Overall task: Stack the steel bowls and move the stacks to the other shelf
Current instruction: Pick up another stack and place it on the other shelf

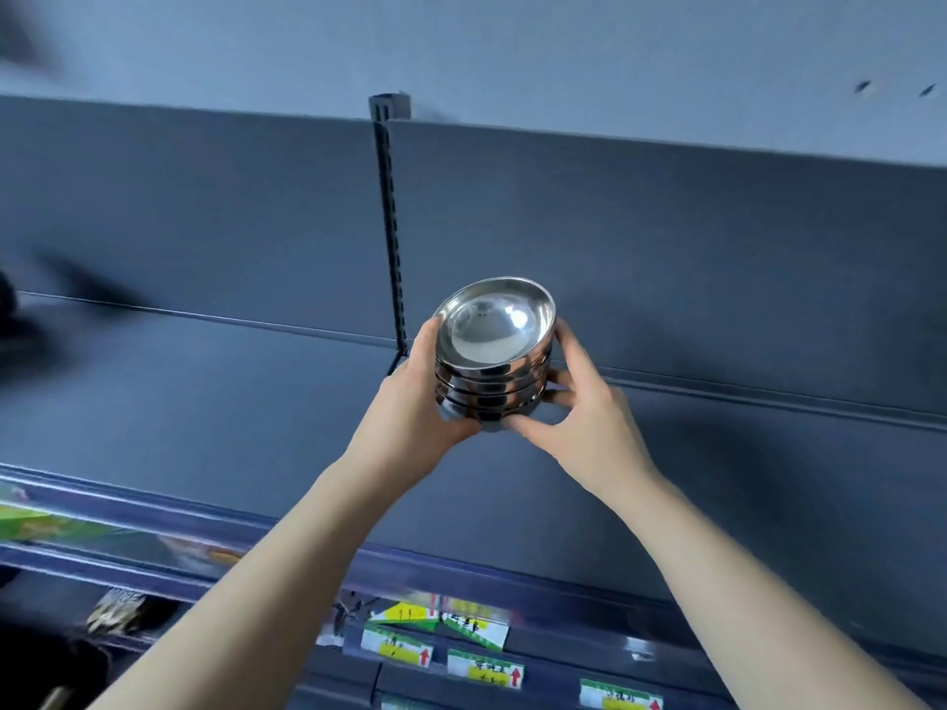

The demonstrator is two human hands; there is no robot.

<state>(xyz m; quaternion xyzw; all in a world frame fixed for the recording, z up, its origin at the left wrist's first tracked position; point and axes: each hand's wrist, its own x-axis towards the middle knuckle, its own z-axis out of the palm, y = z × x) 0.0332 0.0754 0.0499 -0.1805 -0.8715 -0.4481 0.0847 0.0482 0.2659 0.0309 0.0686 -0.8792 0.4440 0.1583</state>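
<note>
A stack of several shiny steel bowls, nested and tilted slightly toward me, is held between both hands over a dark blue shelf board. My left hand grips the stack's left side and base. From the other side my right hand clasps it, fingers curled under the bottom bowl. I cannot tell whether the stack touches the shelf. The top bowl's inside is bare and reflective.
A slotted black upright runs up the back panel just left of the stack. The shelf's front rail crosses below my forearms. Price tags line the lower shelf edge. A blurred dark shape sits at far left.
</note>
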